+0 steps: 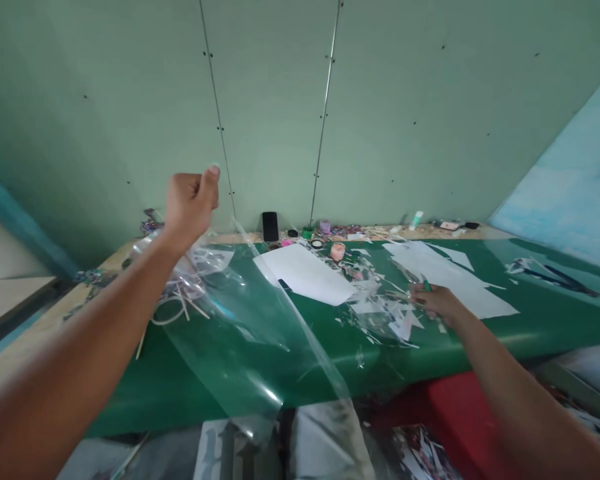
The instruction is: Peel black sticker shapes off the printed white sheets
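Note:
My left hand [193, 203] is raised above the table in a fist, thumb on top. A clear plastic sheet [260, 320] hangs below and beside it, draping over the table's front edge; its top seems to run up to the fist, though the grip itself is hidden. My right hand [435, 301] is low over the table at the right, its fingers closed on a slim tool with a green part [427, 285]. The tool's kind is unclear. Beside that hand lie paper scraps [380, 307] and a large white paper sheet [445, 273].
A green-covered table [320, 387] stands against the panelled wall. Along its back are a black phone [270, 227], small paint pots [337, 251] and a glue stick [417, 221]. Another white sheet [310, 273] lies mid-table. Dark-handled scissors [560, 275] lie far right; crumpled plastic [190, 267] lies left.

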Demonstrator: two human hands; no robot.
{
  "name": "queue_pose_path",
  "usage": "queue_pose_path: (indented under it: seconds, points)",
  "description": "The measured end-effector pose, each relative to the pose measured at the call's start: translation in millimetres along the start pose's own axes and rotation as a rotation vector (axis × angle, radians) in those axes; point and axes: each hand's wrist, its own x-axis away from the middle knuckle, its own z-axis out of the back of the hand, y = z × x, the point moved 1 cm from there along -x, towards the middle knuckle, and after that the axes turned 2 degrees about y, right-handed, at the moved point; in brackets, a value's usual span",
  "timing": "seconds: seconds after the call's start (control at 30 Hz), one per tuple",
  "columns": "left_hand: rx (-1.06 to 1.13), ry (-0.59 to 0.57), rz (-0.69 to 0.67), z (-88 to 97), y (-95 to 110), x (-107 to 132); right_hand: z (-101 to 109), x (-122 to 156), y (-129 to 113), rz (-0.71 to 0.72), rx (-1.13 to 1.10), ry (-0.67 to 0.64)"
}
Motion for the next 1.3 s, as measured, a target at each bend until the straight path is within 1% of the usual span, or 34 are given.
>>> queue_pose_path:
  seconds: [0.07, 0.1, 0.17, 0.2, 0.23, 0.27, 0.33, 0.37, 0.4, 0.47, 0.5, 0.57, 0.6, 0.67, 0.77, 0.83, 0.9, 0.97, 1.1, 1.13, 1.2, 1.27, 1.3]
  points:
    - [0.079, -0.027, -0.008, -8.6, -3, -1, 0, -5, -2, -0.022, 0.090, 0.064]
    - [0.129, -0.048, -0.023, -12.5, -3, -2, 1, -5, -7, -0.015, 0.125, 0.106]
    - [0.270, -0.050, -0.034, -19.6, -2, -3, -1, 2, -24, 0.032, 0.165, 0.157]
    - [0.342, -0.056, -0.026, -23.4, 0, -4, -5, 11, -36, 0.069, 0.162, 0.136]
    - [0.411, -0.048, -0.008, -27.4, 2, -5, -12, 24, -49, 0.109, 0.150, 0.087]
    - [0.479, -0.023, 0.016, -31.6, 4, -5, -22, 41, -62, 0.156, 0.098, -0.053]
    - [0.601, 0.063, 0.039, -40.4, 9, -3, -51, 85, -87, 0.232, -0.081, -0.398]
    - [0.653, 0.116, 0.034, -44.8, 10, 0, -69, 109, -96, 0.247, -0.185, -0.576]
    - [0.697, 0.163, 0.018, -48.9, 12, 3, -87, 132, -104, 0.221, -0.286, -0.743]
    - [0.751, 0.239, 0.005, -55.4, 12, 14, -121, 171, -111, 0.057, -0.479, -1.046]
    - [0.762, 0.268, 0.013, -57.3, 11, 20, -135, 185, -111, -0.053, -0.551, -1.129]
    - [0.757, 0.306, 0.043, -58.2, 7, 35, -157, 204, -109, -0.234, -0.716, -1.215]
    - [0.751, 0.317, 0.049, -57.1, 4, 43, -165, 210, -107, -0.291, -0.775, -1.230]
    - [0.747, 0.315, 0.064, -53.3, -3, 57, -177, 220, -103, -0.360, -0.870, -1.251]
    - [0.759, 0.283, 0.143, -49.4, -14, 75, -193, 238, -97, -0.369, -0.982, -1.323]
    - [0.758, 0.301, 0.226, -51.3, -18, 83, -203, 251, -95, -0.347, -1.071, -1.357]
    - [0.756, 0.373, 0.296, -57.0, -20, 92, -212, 263, -94, -0.366, -1.164, -1.308]
    - [0.749, 0.427, 0.346, -65.6, -24, 102, -218, 271, -95, -0.425, -1.214, -1.211]
    - [0.629, 0.427, 0.467, -84.3, -38, 127, -224, 275, -103, -0.485, -1.169, -1.036]
    - [0.584, 0.408, 0.496, -88.1, -42, 132, -223, 275, -106, -0.482, -1.159, -0.982]
    - [0.517, 0.321, 0.543, -92.8, -48, 138, -223, 274, -111, -0.437, -1.147, -0.885]
    - [0.445, 0.180, 0.579, -89.9, -51, 135, -222, 272, -112, -0.352, -1.127, -0.821]
    - [0.381, 0.095, 0.571, -84.3, -52, 130, -221, 268, -111, -0.305, -1.114, -0.788]
